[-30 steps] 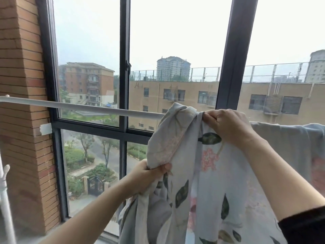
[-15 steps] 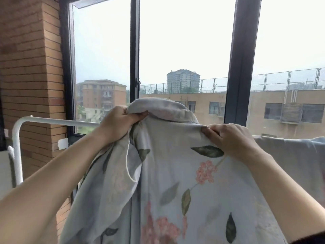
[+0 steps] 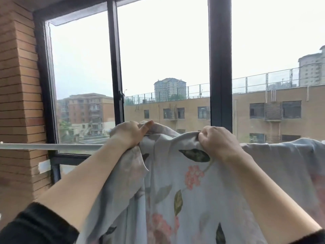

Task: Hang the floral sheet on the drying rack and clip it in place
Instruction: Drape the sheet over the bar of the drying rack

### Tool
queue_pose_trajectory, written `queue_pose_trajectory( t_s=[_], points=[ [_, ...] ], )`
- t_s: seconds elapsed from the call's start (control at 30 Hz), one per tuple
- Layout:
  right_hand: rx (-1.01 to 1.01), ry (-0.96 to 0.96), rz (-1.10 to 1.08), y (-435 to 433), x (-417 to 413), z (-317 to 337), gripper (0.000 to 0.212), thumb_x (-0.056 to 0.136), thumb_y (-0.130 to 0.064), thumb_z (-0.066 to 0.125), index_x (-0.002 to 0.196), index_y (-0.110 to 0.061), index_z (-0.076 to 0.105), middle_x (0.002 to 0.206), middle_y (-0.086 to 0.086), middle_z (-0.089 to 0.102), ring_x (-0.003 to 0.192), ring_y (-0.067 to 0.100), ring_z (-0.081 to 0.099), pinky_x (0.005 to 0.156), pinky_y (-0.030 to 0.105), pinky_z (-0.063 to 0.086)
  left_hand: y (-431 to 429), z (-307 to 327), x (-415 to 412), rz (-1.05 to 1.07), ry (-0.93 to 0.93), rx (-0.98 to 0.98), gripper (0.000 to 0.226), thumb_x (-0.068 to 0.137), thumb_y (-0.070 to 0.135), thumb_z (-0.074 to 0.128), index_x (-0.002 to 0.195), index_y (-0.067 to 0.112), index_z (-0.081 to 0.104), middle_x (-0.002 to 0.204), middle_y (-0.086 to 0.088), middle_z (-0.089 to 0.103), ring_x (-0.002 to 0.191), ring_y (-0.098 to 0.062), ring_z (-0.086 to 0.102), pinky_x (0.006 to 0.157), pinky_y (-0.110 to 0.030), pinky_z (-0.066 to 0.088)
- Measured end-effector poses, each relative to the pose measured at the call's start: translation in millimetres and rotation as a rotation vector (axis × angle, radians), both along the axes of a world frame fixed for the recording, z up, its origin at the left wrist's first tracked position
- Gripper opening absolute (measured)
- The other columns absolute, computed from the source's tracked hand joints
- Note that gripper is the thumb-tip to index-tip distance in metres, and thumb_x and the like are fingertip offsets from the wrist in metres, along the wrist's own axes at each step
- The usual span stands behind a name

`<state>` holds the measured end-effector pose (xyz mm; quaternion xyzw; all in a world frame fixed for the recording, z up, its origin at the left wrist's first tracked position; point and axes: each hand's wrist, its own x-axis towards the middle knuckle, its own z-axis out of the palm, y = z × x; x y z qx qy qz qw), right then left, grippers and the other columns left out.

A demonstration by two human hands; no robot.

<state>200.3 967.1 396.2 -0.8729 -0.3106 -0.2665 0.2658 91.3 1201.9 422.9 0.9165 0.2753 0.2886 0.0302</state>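
We hold the floral sheet [image 3: 219, 199] up at the white rail of the drying rack [image 3: 52, 146], which runs level across the window from the brick wall [image 3: 17, 103] on the left. Our left hand [image 3: 129, 133] grips a bunched fold at the top of the cloth. Its fingers are curled round the fold and the thumb lies along the upper edge, just where the bare rail disappears behind the cloth.

Our right hand [image 3: 219, 142] is a little further right. Its fingers are curled tight over the top edge, pinching the cloth just above a dark green leaf in the print. Between our two hands the edge sags in a shallow dip, and we cannot tell whether that stretch rests on the rail or is held clear of it.

Below our hands the sheet hangs toward us in long folds, pale blue-grey with pink flower clusters and green leaves. To the right of our right hand the cloth lies draped over the top and spreads out to the right edge of view.

A black sleeve [image 3: 35, 226] covers our left forearm near the camera. The dark window frame [image 3: 220, 67] stands behind the rail, and a strip of white tape [image 3: 44, 166] sticks to the brick beside it. Through the glass we see tan buildings [image 3: 184, 111] far off under a pale sky.
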Motion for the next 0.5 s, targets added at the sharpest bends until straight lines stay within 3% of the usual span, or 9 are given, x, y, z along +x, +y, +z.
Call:
queue_pose_trajectory(
  t_s=[0.07,0.17,0.37,0.5],
  points=[
    [-0.038,-0.008,0.022,-3,-5,0,0.032,0.096,-0.044,0.042,0.095,-0.021,0.065,0.085,-0.001,0.063,0.08,0.02,0.056,0.067,0.031,0.041,6,3,-2,-0.021,0.004,-0.014,0.092,0.083,0.078,0.004,0.123,0.016,0.059,0.123,-0.01,0.063,0.113,-0.028,0.056,0.099,-0.046,0.043],
    [-0.091,-0.004,0.078,-4,-15,2,0.037,0.092,-0.059,0.043,0.105,-0.032,0.064,0.089,-0.007,0.063,0.083,0.016,0.055,0.068,0.03,0.04,11,6,-8,-0.035,0.01,-0.062,0.073,0.093,0.066,0.015,0.129,0.015,0.053,0.132,-0.01,0.056,0.12,-0.029,0.051,0.104,-0.046,0.04],
    [-0.012,-0.136,0.377,22,-35,6,0.048,0.09,-0.049,0.056,0.132,-0.027,0.055,0.131,-0.008,0.059,0.105,0.01,0.061,0.09,0.029,0.049,11,10,-3,-0.075,0.032,-0.1,0.052,0.096,0.055,0.034,0.121,0.019,0.062,0.129,-0.005,0.06,0.117,-0.025,0.054,0.101,-0.038,0.042],
    [-0.123,-0.113,0.351,52,-42,4,0.054,0.092,-0.057,0.046,0.142,-0.037,0.042,0.138,-0.004,0.057,0.117,0.017,0.058,0.092,0.031,0.045,10,9,5,-0.071,0.025,-0.127,0.055,0.094,0.058,0.035,0.119,0.019,0.065,0.126,-0.006,0.063,0.112,-0.024,0.056,0.1,-0.038,0.044]
  ],
)
